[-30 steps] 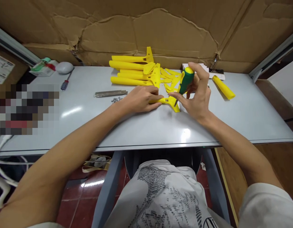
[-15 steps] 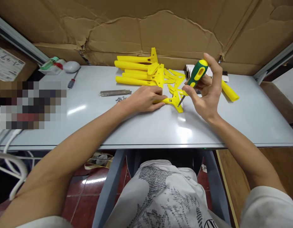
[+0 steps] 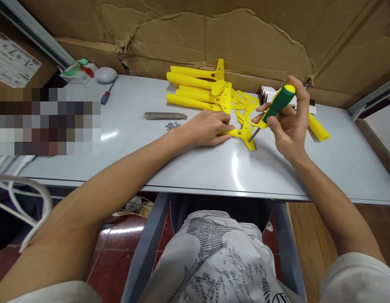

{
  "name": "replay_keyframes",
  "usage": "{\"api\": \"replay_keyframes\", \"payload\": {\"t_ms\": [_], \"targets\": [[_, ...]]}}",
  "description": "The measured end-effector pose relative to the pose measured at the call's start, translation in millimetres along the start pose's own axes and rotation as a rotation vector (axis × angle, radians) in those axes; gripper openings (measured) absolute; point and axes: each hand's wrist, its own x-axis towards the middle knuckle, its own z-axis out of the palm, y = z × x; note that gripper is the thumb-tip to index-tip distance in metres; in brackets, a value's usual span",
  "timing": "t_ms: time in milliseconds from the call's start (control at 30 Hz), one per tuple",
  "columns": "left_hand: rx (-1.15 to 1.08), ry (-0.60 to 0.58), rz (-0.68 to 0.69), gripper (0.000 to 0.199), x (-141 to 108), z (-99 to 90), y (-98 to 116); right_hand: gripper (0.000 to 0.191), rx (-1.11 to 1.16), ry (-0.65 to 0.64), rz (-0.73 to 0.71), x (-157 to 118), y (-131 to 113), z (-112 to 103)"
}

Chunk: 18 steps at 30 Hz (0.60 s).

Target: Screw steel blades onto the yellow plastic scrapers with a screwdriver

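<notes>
My left hand [image 3: 210,127] is closed round the handle of a yellow plastic scraper [image 3: 247,135] and presses it to the table. The scraper's wide head sticks out to the right of my fingers. In my right hand [image 3: 291,128] is a screwdriver [image 3: 279,105] with a green and yellow grip. It leans, its butt up by my index finger and its metal shank slanting down to the left. Its tip touches or nearly touches the scraper's head. Behind my left hand lie several more yellow scraper handles [image 3: 190,80], with loose yellow head pieces [image 3: 252,109] beside them.
Left of my hand are a stack of metal blades [image 3: 165,115] and a small pile of screws [image 3: 172,126]. A second screwdriver [image 3: 107,94] lies near a white rounded object [image 3: 105,75]. A yellow tube-like handle [image 3: 318,127] is at right; cardboard [image 3: 169,42] backs the table [image 3: 195,168].
The whole view has shifted and tilted slightly. The screwdriver's grip has turned a little in my right hand, its tip staying at the scraper's head. My left hand keeps its hold.
</notes>
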Motion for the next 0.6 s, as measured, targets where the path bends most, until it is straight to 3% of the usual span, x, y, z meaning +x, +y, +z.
{"api": "replay_keyframes", "payload": {"t_ms": [233,400,600], "targets": [[-0.001,-0.001,-0.004,0.036,0.2,0.2,-0.6,0.092,0.029,-0.136,0.036,5.4,-2.8,-14.0],[-0.008,-0.012,-0.023,0.036,-1.2,-0.9,-1.4,0.083,0.054,-0.255,0.164,11.3,-21.1,-20.9],[-0.042,-0.01,-0.035,0.035,-2.9,-0.7,-3.3,0.083,0.027,-0.215,0.164,12.9,-24.4,-19.8]]}}
